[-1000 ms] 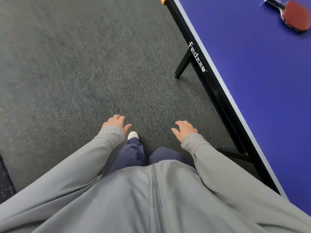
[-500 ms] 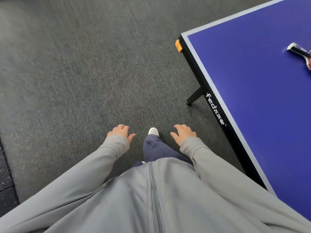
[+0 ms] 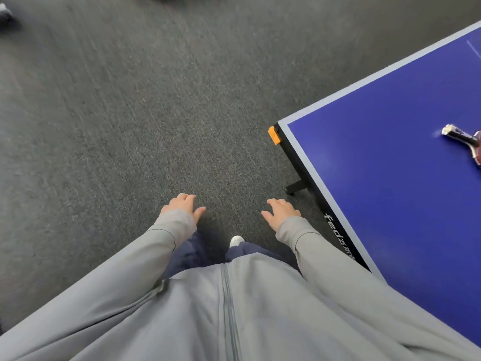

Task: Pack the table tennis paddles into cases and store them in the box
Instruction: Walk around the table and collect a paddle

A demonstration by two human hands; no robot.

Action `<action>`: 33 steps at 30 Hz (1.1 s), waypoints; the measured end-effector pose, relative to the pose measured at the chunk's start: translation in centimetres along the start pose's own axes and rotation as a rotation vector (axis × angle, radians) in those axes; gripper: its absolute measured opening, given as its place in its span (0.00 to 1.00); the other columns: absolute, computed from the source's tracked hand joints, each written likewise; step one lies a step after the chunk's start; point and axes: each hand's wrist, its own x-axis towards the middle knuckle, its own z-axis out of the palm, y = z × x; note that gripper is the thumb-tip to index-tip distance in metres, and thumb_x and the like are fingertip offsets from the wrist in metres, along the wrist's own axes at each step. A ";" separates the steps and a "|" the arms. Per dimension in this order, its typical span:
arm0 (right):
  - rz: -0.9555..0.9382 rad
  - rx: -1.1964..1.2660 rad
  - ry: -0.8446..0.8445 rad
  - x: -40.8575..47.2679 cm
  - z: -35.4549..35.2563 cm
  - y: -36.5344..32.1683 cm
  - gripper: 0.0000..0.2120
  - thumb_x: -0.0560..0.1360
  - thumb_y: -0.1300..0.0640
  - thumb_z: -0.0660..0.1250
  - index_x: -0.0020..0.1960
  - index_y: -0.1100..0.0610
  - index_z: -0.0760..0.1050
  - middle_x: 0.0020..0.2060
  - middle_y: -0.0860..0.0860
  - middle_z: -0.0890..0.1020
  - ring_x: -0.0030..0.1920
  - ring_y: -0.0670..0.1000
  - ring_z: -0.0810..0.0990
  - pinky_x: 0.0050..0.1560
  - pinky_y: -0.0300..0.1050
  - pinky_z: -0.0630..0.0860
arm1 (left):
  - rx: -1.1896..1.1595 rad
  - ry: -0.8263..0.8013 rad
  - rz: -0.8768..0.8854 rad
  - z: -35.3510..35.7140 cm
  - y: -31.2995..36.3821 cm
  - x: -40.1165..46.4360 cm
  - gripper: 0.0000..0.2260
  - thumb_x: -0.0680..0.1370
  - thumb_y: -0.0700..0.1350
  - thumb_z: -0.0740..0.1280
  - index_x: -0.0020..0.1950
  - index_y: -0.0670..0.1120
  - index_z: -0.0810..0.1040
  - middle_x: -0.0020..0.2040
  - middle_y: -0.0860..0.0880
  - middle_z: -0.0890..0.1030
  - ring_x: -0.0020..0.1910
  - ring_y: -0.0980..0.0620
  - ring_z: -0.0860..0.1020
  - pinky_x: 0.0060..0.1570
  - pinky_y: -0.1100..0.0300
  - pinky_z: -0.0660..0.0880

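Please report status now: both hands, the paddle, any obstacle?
Left hand and right hand empty, over grey carpet. Red-faced, dark-handled table tennis paddle lies on blue table, untouched. No case or box in view. Nothing in the way.

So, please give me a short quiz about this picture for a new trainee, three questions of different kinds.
1. True or false: the red-faced paddle with the dark handle lies on the blue table tennis table.
2. The left hand holds: A) a case, B) nothing, C) a ball?
3. What colour is the clip at the table corner?

Key: 1 true; 2 B; 3 orange. The right hand is empty too.
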 end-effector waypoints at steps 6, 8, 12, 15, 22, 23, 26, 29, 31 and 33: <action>0.120 0.060 0.012 4.1 -3.5 -6.7 0.21 0.80 0.46 0.55 0.71 0.53 0.62 0.69 0.54 0.68 0.69 0.56 0.65 0.66 0.55 0.64 | 0.105 -0.030 0.114 -7.8 -3.6 8.5 0.24 0.79 0.59 0.56 0.71 0.48 0.66 0.69 0.47 0.68 0.67 0.45 0.68 0.61 0.49 0.67; 0.156 0.102 0.004 5.1 -4.7 -9.5 0.21 0.80 0.47 0.55 0.71 0.53 0.62 0.69 0.54 0.68 0.69 0.56 0.65 0.66 0.56 0.64 | 0.130 -0.038 0.129 -10.8 -5.3 10.9 0.23 0.79 0.59 0.56 0.70 0.48 0.66 0.68 0.47 0.69 0.66 0.44 0.69 0.60 0.49 0.68; 0.175 0.172 0.048 7.4 -7.3 -14.3 0.22 0.80 0.47 0.55 0.72 0.53 0.62 0.69 0.54 0.68 0.70 0.56 0.65 0.66 0.55 0.63 | 0.179 -0.040 0.158 -16.0 -7.5 14.7 0.23 0.79 0.58 0.56 0.69 0.47 0.66 0.68 0.46 0.69 0.66 0.44 0.68 0.61 0.49 0.67; 0.180 0.212 0.071 9.0 -9.2 -16.4 0.22 0.80 0.47 0.55 0.72 0.53 0.62 0.69 0.54 0.68 0.69 0.57 0.65 0.66 0.55 0.63 | 0.218 -0.047 0.193 -18.5 -7.7 16.9 0.22 0.80 0.58 0.56 0.68 0.46 0.67 0.68 0.45 0.70 0.66 0.43 0.69 0.61 0.49 0.67; 0.311 0.362 0.037 13.5 -12.1 -15.9 0.22 0.80 0.46 0.55 0.71 0.52 0.62 0.69 0.54 0.67 0.70 0.56 0.64 0.67 0.56 0.62 | 0.352 -0.116 0.294 -21.9 -3.9 22.8 0.21 0.79 0.58 0.57 0.67 0.47 0.68 0.67 0.45 0.70 0.65 0.43 0.69 0.60 0.49 0.67; 0.328 0.385 0.034 14.3 -12.5 -15.6 0.22 0.80 0.46 0.55 0.71 0.52 0.62 0.69 0.54 0.67 0.70 0.56 0.64 0.67 0.56 0.62 | 0.365 -0.122 0.302 -22.4 -3.1 23.8 0.21 0.79 0.58 0.57 0.67 0.47 0.68 0.67 0.45 0.70 0.65 0.44 0.69 0.61 0.49 0.67; 0.360 0.462 0.036 16.9 -14.4 -14.6 0.22 0.80 0.47 0.55 0.72 0.53 0.62 0.69 0.55 0.67 0.70 0.57 0.64 0.67 0.56 0.63 | 0.402 -0.144 0.316 -24.1 -0.2 27.2 0.22 0.79 0.58 0.57 0.68 0.47 0.68 0.68 0.46 0.69 0.66 0.44 0.68 0.62 0.50 0.66; 0.375 0.525 0.051 19.3 -17.3 -13.9 0.22 0.80 0.47 0.55 0.72 0.53 0.61 0.70 0.55 0.67 0.70 0.57 0.64 0.68 0.56 0.63 | 0.434 -0.134 0.348 -26.4 3.2 30.5 0.22 0.79 0.58 0.57 0.68 0.47 0.67 0.68 0.46 0.69 0.67 0.44 0.68 0.63 0.50 0.66; 0.375 0.556 0.063 20.6 -19.3 -13.3 0.22 0.80 0.47 0.55 0.72 0.53 0.61 0.69 0.55 0.68 0.70 0.57 0.64 0.68 0.56 0.63 | 0.440 -0.110 0.378 -28.2 5.6 32.6 0.22 0.79 0.58 0.57 0.68 0.46 0.68 0.68 0.46 0.70 0.66 0.44 0.69 0.62 0.50 0.67; 0.372 0.581 0.087 21.8 -21.2 -12.6 0.22 0.80 0.47 0.55 0.72 0.53 0.61 0.68 0.55 0.69 0.69 0.57 0.65 0.68 0.56 0.63 | 0.440 -0.096 0.411 -29.9 8.1 34.7 0.23 0.79 0.58 0.57 0.69 0.47 0.67 0.68 0.46 0.69 0.67 0.44 0.68 0.63 0.50 0.66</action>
